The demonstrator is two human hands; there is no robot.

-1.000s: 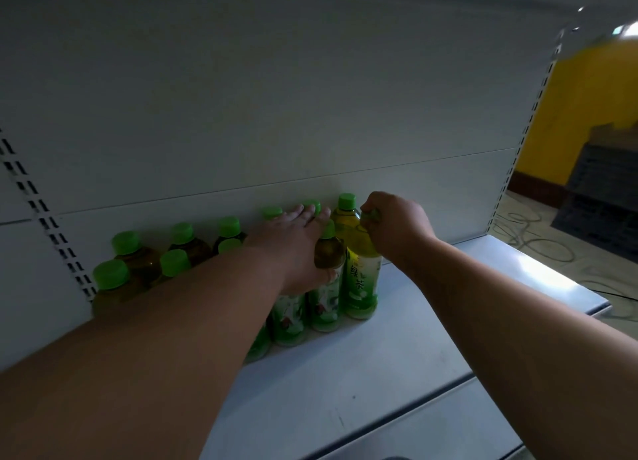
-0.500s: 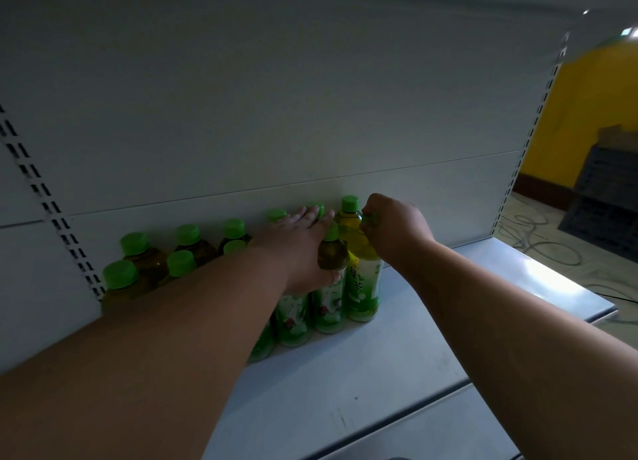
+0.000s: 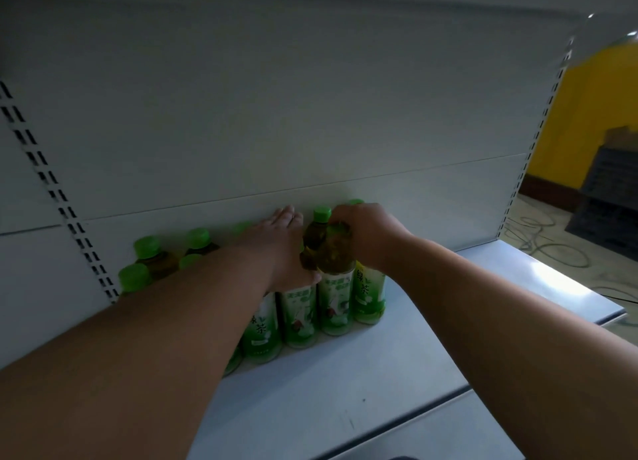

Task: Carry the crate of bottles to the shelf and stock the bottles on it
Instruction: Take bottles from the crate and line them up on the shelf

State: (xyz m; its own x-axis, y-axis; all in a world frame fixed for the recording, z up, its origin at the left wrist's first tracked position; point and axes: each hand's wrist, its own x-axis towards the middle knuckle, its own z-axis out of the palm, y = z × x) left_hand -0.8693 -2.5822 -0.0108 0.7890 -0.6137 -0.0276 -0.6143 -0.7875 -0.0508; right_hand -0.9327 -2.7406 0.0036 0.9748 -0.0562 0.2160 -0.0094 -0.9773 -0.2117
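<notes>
**Almost done lining up the green tea row**

Both hands had shifted a bit rightward along the row compared with a moment earlier, and the right one had come down over a bottle nearer the front.

The right hand (image 3: 369, 233) had its grip curled over the top of a clear plastic tea bottle with a green label (image 3: 334, 280), cap hidden under the fingers. The left hand (image 3: 283, 249) lay flat, fingers straight, pressed against the tops of the neighbouring bottles, holding nothing.

Looked to me like the stocking step, tidying the newest bottle into line. All the green-capped bottles (image 3: 148, 252) stood upright on the pale grey metal shelf (image 3: 379, 366), packed touching each other against the white back panel (image 3: 310, 114), roughly two deep. The crate wasn't in view.

Next move probably called for letting go without tipping anything, then going back for more. Those bottles were tall, narrow and jammed together, so a careless nudge could've toppled the neighbours.
</notes>
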